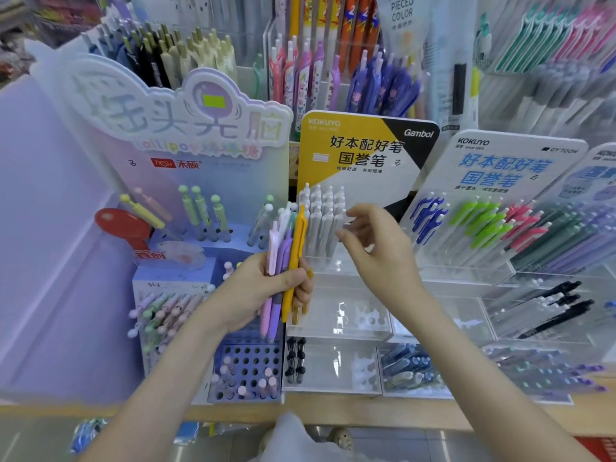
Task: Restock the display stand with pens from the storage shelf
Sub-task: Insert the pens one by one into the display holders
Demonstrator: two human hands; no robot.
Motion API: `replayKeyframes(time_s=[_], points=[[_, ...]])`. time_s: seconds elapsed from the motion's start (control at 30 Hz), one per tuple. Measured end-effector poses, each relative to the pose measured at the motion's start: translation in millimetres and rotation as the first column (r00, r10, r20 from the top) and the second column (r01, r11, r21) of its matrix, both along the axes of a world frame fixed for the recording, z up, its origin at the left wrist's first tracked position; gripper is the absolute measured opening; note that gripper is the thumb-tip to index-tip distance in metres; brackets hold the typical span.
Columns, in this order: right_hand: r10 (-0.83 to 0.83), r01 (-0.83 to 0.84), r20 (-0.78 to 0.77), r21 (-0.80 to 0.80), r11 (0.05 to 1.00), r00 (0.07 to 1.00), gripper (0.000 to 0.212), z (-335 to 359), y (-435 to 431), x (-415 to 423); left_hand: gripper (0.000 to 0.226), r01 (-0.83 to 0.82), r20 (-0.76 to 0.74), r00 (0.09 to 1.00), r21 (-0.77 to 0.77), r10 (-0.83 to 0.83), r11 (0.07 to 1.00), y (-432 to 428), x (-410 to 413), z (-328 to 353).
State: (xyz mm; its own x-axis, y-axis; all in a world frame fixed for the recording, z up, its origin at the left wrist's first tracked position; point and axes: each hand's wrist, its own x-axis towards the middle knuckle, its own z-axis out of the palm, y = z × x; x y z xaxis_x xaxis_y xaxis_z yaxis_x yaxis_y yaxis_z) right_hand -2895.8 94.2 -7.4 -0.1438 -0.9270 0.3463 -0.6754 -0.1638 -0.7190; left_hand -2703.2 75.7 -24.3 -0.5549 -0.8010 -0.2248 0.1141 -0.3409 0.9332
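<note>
coloured pens (289, 261) in left hand (263, 291), right hand (373, 248) beside

A stationery shop is shown: branded card display stands (363, 151) are ranged along a wooden shelf edge (400, 408), clear acrylic trays (336, 315) are filled with sorted pens (483, 225), and more pens (383, 85) are racked behind.

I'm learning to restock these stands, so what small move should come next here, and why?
Probably the right hand should pinch one pen from the bundle of pens gripped in the left hand. The right hand is open and holding nothing, hovering beside the bundle, and the clear trays below the white pens look mostly unfilled.
</note>
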Motion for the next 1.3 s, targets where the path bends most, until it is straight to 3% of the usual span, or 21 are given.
replayKeyframes(time_s=[0.13,0.27,0.37,0.53,0.7,1.0,1.3], points=[[0.199,-0.268,0.318,0.192,0.944,0.927,0.022,9,16,24,0.022,0.103,0.065,0.993,-0.060,-0.099,0.993,3,-6,1],[0.192,-0.362,0.532,0.236,0.902,0.825,0.007,2,18,21,0.023,0.106,0.088,0.991,-0.056,-0.101,0.993,8,-8,-1],[0.158,-0.359,0.616,0.218,0.908,0.772,0.011,1,22,15,0.027,0.066,0.090,0.994,-0.025,-0.064,0.997,8,-4,-8],[0.028,-0.188,0.722,0.142,0.972,0.691,0.010,-7,24,0,0.024,-0.088,0.031,0.996,0.061,0.087,0.994,11,9,-16],[0.018,-0.196,0.564,0.257,0.946,0.826,0.007,-29,30,-4,0.021,-0.203,-0.004,0.979,0.071,0.204,0.977,13,24,-21],[0.073,-0.201,0.353,0.342,0.918,0.933,0.016,-63,29,13,0.021,-0.207,-0.019,0.978,0.066,0.209,0.976,23,26,-27],[0.209,-0.191,-0.012,0.354,0.916,0.978,0.023,-95,32,32,0.022,-0.213,-0.025,0.976,0.078,0.215,0.974,27,33,-30]])
